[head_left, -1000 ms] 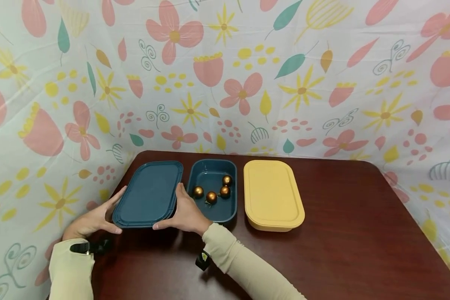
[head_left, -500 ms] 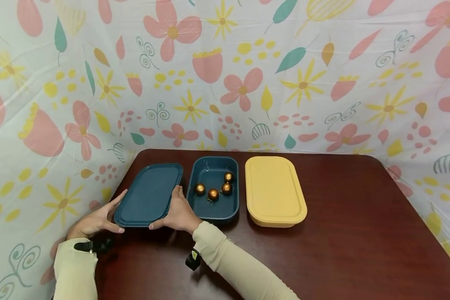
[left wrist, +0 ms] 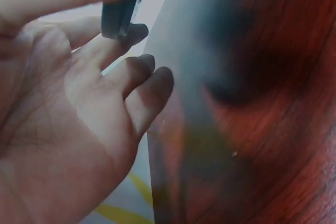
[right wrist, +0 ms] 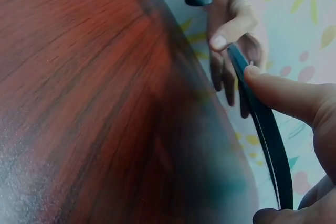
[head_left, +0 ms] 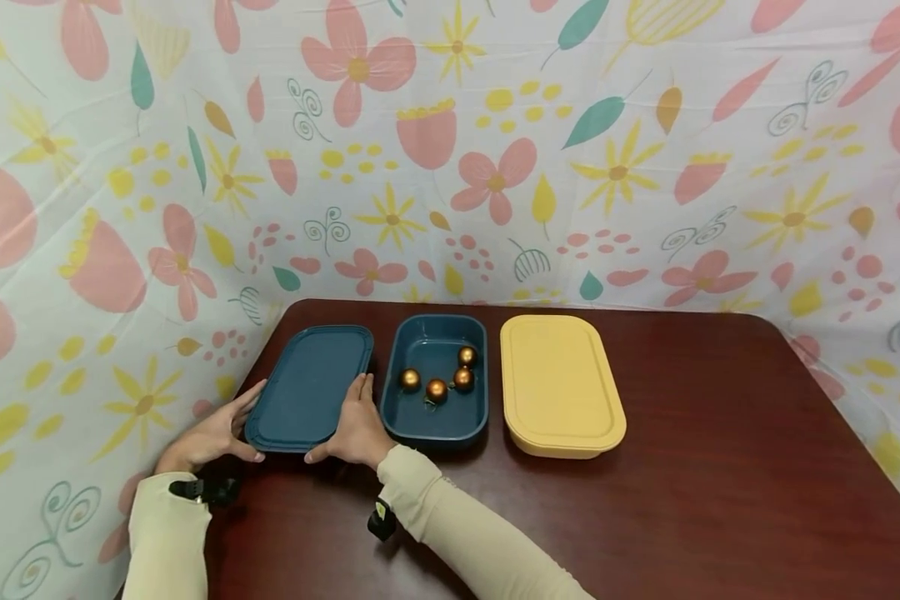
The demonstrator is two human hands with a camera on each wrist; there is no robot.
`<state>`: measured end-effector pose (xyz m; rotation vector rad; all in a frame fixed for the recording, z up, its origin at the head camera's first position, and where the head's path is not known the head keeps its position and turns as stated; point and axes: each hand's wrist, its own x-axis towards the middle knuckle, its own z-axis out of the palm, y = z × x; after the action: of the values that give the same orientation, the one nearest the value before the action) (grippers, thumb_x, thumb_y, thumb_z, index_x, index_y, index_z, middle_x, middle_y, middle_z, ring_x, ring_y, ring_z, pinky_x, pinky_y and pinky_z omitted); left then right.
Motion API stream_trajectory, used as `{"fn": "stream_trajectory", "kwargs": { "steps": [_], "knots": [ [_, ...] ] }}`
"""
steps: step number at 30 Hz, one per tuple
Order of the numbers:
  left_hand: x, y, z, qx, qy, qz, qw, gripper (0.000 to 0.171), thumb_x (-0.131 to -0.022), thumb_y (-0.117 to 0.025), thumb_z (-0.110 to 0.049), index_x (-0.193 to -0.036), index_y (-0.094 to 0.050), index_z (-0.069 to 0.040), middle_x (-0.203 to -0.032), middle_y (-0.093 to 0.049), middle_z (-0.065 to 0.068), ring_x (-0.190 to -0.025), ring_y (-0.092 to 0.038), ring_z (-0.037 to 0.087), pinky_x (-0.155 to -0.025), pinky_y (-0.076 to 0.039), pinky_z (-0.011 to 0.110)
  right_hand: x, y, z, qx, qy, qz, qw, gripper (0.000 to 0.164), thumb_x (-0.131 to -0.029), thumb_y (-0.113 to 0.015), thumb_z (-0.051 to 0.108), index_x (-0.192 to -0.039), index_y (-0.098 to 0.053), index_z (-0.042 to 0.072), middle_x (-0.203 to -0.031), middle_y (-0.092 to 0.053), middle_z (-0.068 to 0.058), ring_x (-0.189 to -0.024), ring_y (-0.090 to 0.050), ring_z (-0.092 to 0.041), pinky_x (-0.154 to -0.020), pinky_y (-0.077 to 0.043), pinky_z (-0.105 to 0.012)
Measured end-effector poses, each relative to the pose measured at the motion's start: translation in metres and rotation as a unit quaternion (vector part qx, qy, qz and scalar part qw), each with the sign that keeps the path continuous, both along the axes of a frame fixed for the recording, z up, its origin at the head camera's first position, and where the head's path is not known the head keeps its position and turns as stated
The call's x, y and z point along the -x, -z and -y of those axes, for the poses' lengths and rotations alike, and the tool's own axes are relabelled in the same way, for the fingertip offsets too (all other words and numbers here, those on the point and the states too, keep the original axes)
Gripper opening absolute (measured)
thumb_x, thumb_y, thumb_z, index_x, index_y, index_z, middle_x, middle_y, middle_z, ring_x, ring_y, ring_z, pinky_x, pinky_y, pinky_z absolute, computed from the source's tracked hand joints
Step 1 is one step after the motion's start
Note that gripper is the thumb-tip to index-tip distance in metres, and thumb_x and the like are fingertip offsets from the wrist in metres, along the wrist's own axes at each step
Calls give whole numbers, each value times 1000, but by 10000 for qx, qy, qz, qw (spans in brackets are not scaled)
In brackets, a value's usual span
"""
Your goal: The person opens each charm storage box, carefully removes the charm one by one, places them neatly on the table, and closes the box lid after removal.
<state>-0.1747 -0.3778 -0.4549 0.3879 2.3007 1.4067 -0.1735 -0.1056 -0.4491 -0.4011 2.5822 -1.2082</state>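
Note:
A dark blue lid (head_left: 311, 387) is held between both hands at the left of the table. My left hand (head_left: 208, 437) grips its near left corner, thumb at the front edge. On the opposite side my right hand (head_left: 357, 429) holds the right edge, fingers along the side and thumb at the near edge. In the right wrist view the lid (right wrist: 265, 129) shows edge-on as a thin slab above the table. Right beside it stands an uncovered blue container (head_left: 423, 333) with several shiny copper-coloured ball ornaments (head_left: 437, 391) inside.
A yellow container (head_left: 558, 379) with its lid on stands to the right of the blue one. All rest on a dark reddish-brown table (head_left: 705, 467). A flower-printed cloth (head_left: 495, 167) hangs along the back and left sides.
The lid has shifted slightly left and looks a little lower, with the right hand moving left alongside it. Both hands keep their hold. The head view has shifted slightly.

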Motion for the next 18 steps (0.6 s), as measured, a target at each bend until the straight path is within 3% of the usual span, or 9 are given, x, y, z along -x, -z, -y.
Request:
{"fn": "stream_trajectory", "kwargs": {
  "steps": [5, 9, 12, 16, 18],
  "knots": [
    [7, 4, 2, 144, -129, -241, 9995, 130, -69, -86, 2, -161, 5, -1, -163, -5, 36, -144, -20, 56, -89, -47, 11, 7, 5, 7, -198, 72, -71, 9998, 141, -65, -95, 40, -159, 0, -5, -168, 3, -26, -156, -19, -36, -115, -44, -37],
    [12, 7, 4, 348, -193, -409, 9984, 128, -66, -87, 0, -160, 0, 3, -164, -4, 35, -146, -15, 60, -90, -37, 2, 11, 6, 12, -461, 151, -99, 9988, 141, -64, -95, 43, -160, -3, -4, -168, 0, -26, -147, -40, -34, -108, -50, -33],
    [13, 8, 3, 684, -237, -466, 9963, 126, -66, -87, -2, -160, -3, 3, -164, -8, 35, -146, -18, 60, -107, -42, 21, 13, 7, 14, -669, 225, -61, 9975, 141, -64, -95, 45, -160, -5, -4, -168, -4, -26, -140, -50, -34, -103, -53, -31],
    [11, 10, 0, 1088, -310, -444, 9926, 124, -66, -87, -3, -160, -7, 3, -164, -12, 34, -146, -20, 59, -113, -35, 55, 12, 11, 17, -852, 290, 90, 9959, 139, -64, -94, 47, -160, -6, -3, -168, -5, -24, -132, -58, -32, -99, -55, -31],
    [10, 11, 0, 1175, -353, -406, 9916, 124, -65, -87, -1, -160, -7, 3, -164, -11, 34, -146, -21, 59, -111, -40, 49, 11, 14, 18, -892, 291, 126, 9955, 138, -65, -93, 48, -160, -8, -2, -168, -6, -24, -127, -62, -32, -95, -56, -31]
  ]
}}
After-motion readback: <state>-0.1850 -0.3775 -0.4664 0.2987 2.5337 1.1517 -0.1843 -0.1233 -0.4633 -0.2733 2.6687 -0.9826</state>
